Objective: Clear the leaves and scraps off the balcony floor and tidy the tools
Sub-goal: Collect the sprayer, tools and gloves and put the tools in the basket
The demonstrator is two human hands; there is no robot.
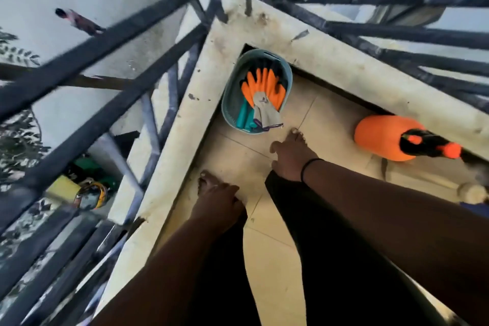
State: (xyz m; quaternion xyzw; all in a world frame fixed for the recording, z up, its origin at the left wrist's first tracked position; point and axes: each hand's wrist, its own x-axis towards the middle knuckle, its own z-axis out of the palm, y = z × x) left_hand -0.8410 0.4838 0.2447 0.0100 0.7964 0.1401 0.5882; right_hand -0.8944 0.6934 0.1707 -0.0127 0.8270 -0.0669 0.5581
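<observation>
Tiled balcony floor [328,119], one basket [227,103], two gloves [264,85], one sprayer [381,135], both hands' [291,159] fingers empty, loosely spread.

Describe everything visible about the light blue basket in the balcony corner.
The basket is a small oval tub of pale blue, plastic-looking material with slotted walls and a handle cutout at its far rim. It stands upright on the tiled floor, tucked into the corner against the pale ledge. Inside lie orange gloves and teal-handled tools; a glove cuff hangs over the near rim. Neither hand touches it.
</observation>
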